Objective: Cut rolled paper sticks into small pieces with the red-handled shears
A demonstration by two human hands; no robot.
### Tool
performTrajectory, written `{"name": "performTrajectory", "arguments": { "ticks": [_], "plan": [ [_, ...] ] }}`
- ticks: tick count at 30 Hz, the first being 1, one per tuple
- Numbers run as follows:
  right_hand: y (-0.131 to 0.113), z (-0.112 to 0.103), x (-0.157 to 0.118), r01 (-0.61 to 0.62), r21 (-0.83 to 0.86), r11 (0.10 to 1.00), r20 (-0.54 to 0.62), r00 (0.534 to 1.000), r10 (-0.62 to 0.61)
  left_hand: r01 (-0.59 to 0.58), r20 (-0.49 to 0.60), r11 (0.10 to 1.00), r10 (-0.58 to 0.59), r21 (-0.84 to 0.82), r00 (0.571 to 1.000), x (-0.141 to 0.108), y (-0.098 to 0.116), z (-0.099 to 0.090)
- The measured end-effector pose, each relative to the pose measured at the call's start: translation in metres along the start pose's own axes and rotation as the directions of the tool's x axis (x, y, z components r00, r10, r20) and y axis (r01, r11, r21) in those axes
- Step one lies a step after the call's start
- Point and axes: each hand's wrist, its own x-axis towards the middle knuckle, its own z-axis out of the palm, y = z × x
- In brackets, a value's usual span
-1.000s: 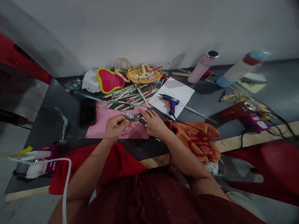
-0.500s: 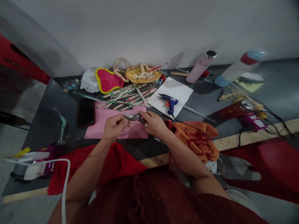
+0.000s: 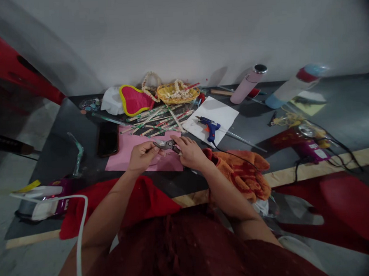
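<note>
Pruning shears (image 3: 168, 144), one pair: handles in the right hand (image 3: 189, 152), fingers clamped round; blades toward nine o'clock. Left hand (image 3: 142, 156): at blade tip; finger closure cannot be told.

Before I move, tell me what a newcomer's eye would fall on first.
Probably the rounded magenta piece with a yellow rim, left of the yellow woven basket. Then the dark metal pruners, in the right hand above a pink paper sheet, the left hand by their blades. The blue plastic glue gun lies on a white sheet.
</note>
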Motion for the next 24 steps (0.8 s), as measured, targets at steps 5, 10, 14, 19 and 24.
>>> {"name": "performTrajectory", "arguments": {
  "ticks": [5,10,14,19,24],
  "plan": [
    [0.0033,0.0010,0.0003,0.034,0.002,0.999,0.004,0.999,-0.034,0.090,0.121,0.975,-0.067,-0.202,0.990,0.0011,-0.0023,-0.0028],
    [0.0049,0.0046,0.0019,0.045,0.026,0.999,-0.016,0.999,-0.044,0.168,0.170,0.947,-0.124,-0.274,0.978,0.0014,-0.0016,-0.0041],
    [0.0035,0.0026,0.0007,0.014,0.015,1.000,-0.019,1.000,-0.014,0.178,0.127,0.946,-0.149,-0.272,0.981,0.0018,0.0015,-0.0023],
    [-0.0014,-0.0022,-0.0018,-0.026,-0.013,1.000,-0.008,1.000,0.026,0.147,0.046,0.963,-0.140,-0.225,0.989,0.0026,0.0003,0.0018],
    [-0.0035,-0.0007,0.0001,-0.105,-0.025,0.994,0.010,0.994,0.106,0.045,-0.087,0.999,-0.043,0.019,0.995,0.0039,-0.0024,0.0046]
  ]
}}
